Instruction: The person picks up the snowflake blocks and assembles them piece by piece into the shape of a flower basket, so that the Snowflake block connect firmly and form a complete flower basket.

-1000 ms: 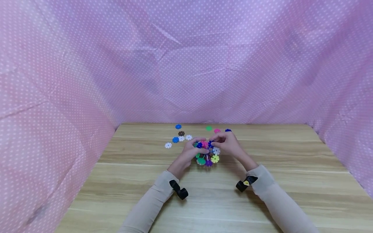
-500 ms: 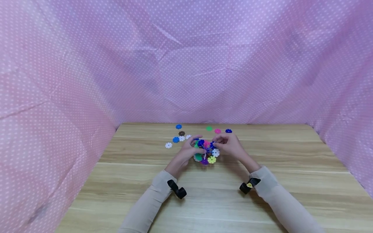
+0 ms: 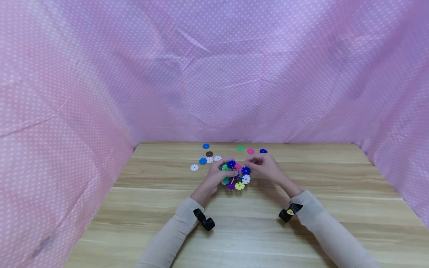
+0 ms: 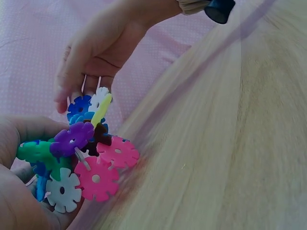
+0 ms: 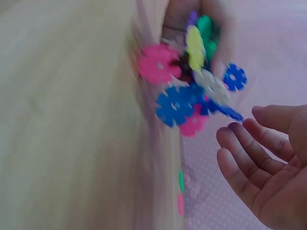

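Note:
My left hand [image 3: 214, 177] grips a round cluster of interlocking snowflake discs [image 4: 97, 179], thumb across its near side. Pink, green, purple, yellow, white, blue and brown discs stick out in all directions. At its right side sits a dark blue disc [image 3: 245, 170], slotted into the cluster next to a white disc [image 3: 246, 179]. My right hand [image 3: 266, 169] is beside that blue disc, fingers loosely bent. In the right wrist view, its thumb and fingertips [image 5: 259, 114] are just off the disc's edge, with nothing between them. The left palm hides part of the cluster.
Loose discs lie on the wooden table [image 3: 234, 230]: blue, brown and white ones at the back left, including a white disc [image 3: 194, 167]. A green disc [image 3: 240, 148], a pink disc [image 3: 250, 151] and a dark blue one lie behind the hands. Pink dotted cloth [image 3: 214, 74] surrounds the table.
The right hand has let go of the dark blue disc and moved slightly right. The left hand has turned the cluster, its lower discs shifting left.

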